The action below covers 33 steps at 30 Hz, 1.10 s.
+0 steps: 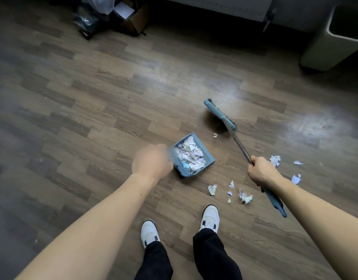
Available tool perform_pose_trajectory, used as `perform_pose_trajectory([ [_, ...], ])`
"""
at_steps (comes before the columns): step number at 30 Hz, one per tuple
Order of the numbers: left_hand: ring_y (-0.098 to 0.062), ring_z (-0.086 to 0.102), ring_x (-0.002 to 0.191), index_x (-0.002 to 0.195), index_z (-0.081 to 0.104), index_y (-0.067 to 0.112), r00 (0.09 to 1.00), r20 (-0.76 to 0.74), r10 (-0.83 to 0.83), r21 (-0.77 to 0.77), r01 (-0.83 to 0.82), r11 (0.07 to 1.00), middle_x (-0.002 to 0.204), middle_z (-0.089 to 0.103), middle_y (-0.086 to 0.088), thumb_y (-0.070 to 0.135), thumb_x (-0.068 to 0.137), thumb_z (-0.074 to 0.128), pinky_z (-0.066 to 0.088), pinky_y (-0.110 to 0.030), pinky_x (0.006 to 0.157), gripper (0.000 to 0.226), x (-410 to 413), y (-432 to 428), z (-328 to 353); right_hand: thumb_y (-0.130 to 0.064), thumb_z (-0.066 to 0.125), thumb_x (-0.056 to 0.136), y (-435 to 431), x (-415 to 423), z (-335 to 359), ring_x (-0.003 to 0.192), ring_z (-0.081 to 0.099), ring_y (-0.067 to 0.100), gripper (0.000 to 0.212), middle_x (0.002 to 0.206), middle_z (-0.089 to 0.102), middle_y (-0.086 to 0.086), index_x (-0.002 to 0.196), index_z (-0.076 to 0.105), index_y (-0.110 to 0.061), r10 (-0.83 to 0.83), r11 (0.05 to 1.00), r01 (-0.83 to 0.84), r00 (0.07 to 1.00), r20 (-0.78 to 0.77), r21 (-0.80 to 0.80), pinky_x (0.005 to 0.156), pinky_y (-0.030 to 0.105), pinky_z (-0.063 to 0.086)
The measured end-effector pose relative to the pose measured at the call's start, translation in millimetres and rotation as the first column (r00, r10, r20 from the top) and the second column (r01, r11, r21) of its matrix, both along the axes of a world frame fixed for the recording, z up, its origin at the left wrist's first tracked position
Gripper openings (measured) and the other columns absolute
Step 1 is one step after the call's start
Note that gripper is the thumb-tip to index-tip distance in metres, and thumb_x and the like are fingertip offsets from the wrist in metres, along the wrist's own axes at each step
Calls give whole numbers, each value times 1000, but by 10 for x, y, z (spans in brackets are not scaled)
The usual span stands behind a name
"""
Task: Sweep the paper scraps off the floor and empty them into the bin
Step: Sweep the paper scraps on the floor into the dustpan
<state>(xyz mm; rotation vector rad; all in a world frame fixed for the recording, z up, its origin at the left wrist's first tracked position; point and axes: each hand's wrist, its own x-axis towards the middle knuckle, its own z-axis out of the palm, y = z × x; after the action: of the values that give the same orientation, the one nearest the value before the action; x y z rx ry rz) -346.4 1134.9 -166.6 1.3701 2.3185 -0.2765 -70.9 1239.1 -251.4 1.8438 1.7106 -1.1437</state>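
Head view: dustpan (208, 155) heaped with paper scraps (191, 153) — left fingers (165, 156) grip it, right fingers (255, 161) grip broom (241, 147).

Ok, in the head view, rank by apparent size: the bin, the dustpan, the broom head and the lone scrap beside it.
1. bin, largest though cut by the frame edge
2. dustpan
3. broom head, slimmer than the dustpan
4. lone scrap

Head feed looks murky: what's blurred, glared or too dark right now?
Head view: left hand motion-blurred at the dustpan; right hand on the broom sharp; pale glare patches on the floor; corners and the bin dim; loose paper scraps legible.
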Motion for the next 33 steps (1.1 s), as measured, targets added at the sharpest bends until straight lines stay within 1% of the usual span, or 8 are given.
perform_pose_trajectory([
  [4, -34, 61, 96, 103, 63, 18, 1000, -11, 8, -18, -8, 1000, 102, 66, -11, 32, 86, 51, 47, -36, 79, 25, 51, 11, -13, -13, 35, 95, -47, -46, -39, 51, 57, 26, 21, 76, 59, 13, 103, 54, -17, 42, 996, -44, 999, -31, -81, 42, 27, 45],
  [8, -35, 61, 99, 105, 63, 18, 1000, -14, 8, -37, -8, 999, 105, 65, -11, 32, 87, 51, 46, -36, 81, 26, 64, 47, 6, -13, 37, 95, -169, -86, 133, 45, 51, 24, 21, 66, 54, 9, 99, 57, -15, 43, 989, -59, 992, -117, -135, 31, 21, 39],
  [14, -34, 61, 100, 105, 63, 19, 1000, -26, 7, -55, -8, 998, 106, 66, -11, 33, 87, 51, 47, -36, 82, 26, 8, 10, 40, -13, 37, 96, -260, -29, 417, 41, 50, 22, 23, 60, 55, 7, 104, 58, -17, 39, 996, -55, 979, -199, -72, 30, 19, 35],
  [19, -35, 62, 98, 102, 63, 18, 1000, -24, -5, -32, 4, 999, 103, 66, -12, 33, 87, 50, 47, -36, 81, 25, 7, -20, 9, -14, 36, 96, -306, -131, 167, 72, 54, 32, 18, 71, 52, 8, 101, 53, -12, 41, 998, -45, 993, -111, -36, 60, 29, 44],
  [22, -35, 62, 95, 101, 63, 18, 1000, -26, -10, -19, 9, 1000, 99, 67, -12, 32, 87, 50, 48, -37, 80, 25, -22, -32, -32, -14, 37, 95, -423, -239, 82, 61, 55, 31, 15, 77, 56, 14, 91, 52, -13, 20, 995, -32, 991, -129, -93, 51, 27, 45],
  [26, -35, 62, 94, 101, 62, 17, 1000, -22, -15, -12, 15, 1000, 99, 66, -12, 33, 88, 49, 50, -38, 80, 25, -23, -81, -43, -12, 38, 96, -662, -263, 251, 40, 48, 24, 21, 65, 51, 10, 100, 59, -13, 11, 988, -45, 975, -221, -149, 34, 26, 42],
  [30, -35, 62, 96, 102, 61, 16, 999, -20, -29, -9, 28, 1000, 102, 65, -12, 33, 89, 49, 48, -37, 80, 24, 0, -85, -21, -14, 38, 96, -779, -283, 422, 39, 49, 24, 18, 74, 62, 17, 98, 56, -13, 35, 994, -56, 975, -221, -91, 35, 33, 48],
  [33, -35, 62, 97, 101, 62, 16, 999, -21, -28, 2, 28, 1000, 102, 66, -13, 33, 88, 50, 47, -37, 80, 23, -16, -85, -29, -16, 38, 96, -740, -341, 348, 47, 54, 27, 18, 80, 63, 17, 100, 55, -15, 37, 997, -48, 982, -183, -57, 37, 31, 48],
])
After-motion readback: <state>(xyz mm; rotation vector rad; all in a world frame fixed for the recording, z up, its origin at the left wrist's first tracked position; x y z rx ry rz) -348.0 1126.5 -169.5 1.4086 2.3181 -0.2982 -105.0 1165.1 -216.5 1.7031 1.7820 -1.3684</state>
